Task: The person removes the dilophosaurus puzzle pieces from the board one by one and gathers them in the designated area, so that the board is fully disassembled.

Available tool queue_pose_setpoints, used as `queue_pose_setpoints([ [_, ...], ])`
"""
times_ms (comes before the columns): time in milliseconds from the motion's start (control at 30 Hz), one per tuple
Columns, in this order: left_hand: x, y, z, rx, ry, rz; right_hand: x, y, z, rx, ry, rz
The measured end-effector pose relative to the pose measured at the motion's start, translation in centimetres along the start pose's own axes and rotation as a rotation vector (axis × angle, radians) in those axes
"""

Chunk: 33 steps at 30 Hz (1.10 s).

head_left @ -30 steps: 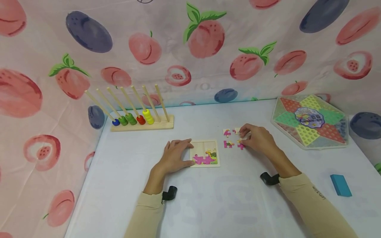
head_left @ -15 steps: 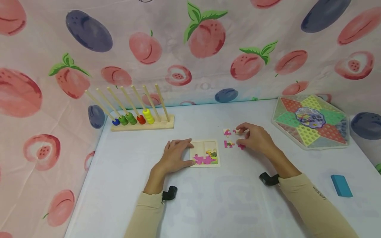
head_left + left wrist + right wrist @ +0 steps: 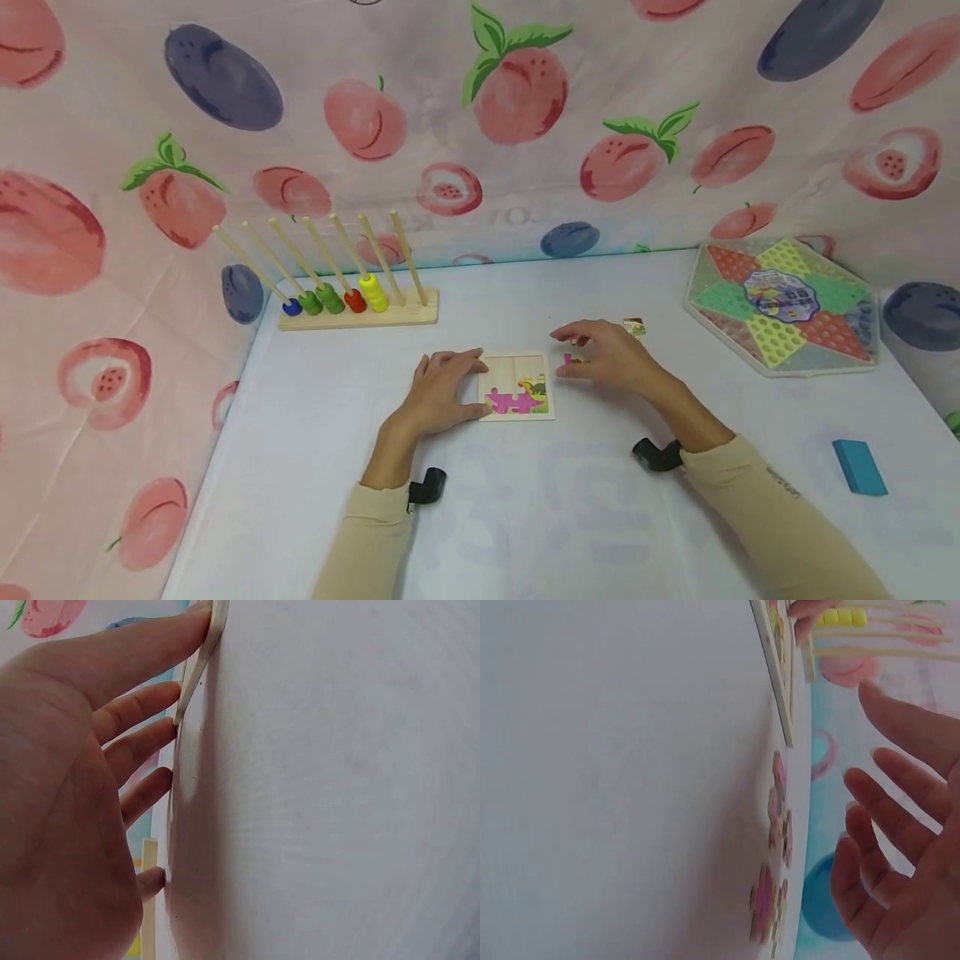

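A small square wooden puzzle tray [image 3: 500,371] lies on the table, with pink, yellow and green pieces [image 3: 517,402] fitted along its lower part. Its upper part shows bare wood. My left hand [image 3: 438,396] rests at the tray's left side, thumb and fingertips touching the frame, fingers mostly straight. To the tray's right, my right hand [image 3: 618,358] hovers over loose puzzle pieces [image 3: 763,900], its fingers spread and loosely bent with nothing between them. It hides most of these pieces in the head view; one loose piece [image 3: 634,327] shows beyond the knuckles.
At the back left stands a wooden bead rack [image 3: 360,317] with upright pegs and coloured beads. A hexagonal Chinese checkers set [image 3: 780,304] lies at the back right. A blue block [image 3: 859,467] sits at the right. A fruit-print cloth [image 3: 517,192] hangs behind the table.
My right hand has moved left from the right-hand loose pieces to over the left-hand ones, its fingers spreading wider. The far right piece is now uncovered. My left hand and the tray stay put.
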State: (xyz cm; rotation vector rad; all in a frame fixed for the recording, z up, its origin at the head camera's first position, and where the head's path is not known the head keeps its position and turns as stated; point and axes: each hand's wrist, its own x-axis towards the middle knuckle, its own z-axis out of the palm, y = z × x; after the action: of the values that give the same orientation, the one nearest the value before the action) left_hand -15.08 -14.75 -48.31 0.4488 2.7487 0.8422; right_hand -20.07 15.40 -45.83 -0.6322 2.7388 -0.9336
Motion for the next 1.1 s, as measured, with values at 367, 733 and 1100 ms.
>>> queue_pose_setpoints([
  [367, 0.2, -0.1, 0.1, 0.011, 0.006, -0.001, 0.3, -1.9, 1.9, -0.011, -0.147, -0.137],
  [733, 0.1, 0.0, 0.0, 0.009, 0.001, 0.004, 0.1, -2.4, 3.4, -0.164, -0.218, -0.116],
  [1100, 0.1, -0.2, 0.1, 0.0, 0.0, 0.004, 0.1, -2.9, 3.2, -0.132, -0.181, -0.145],
])
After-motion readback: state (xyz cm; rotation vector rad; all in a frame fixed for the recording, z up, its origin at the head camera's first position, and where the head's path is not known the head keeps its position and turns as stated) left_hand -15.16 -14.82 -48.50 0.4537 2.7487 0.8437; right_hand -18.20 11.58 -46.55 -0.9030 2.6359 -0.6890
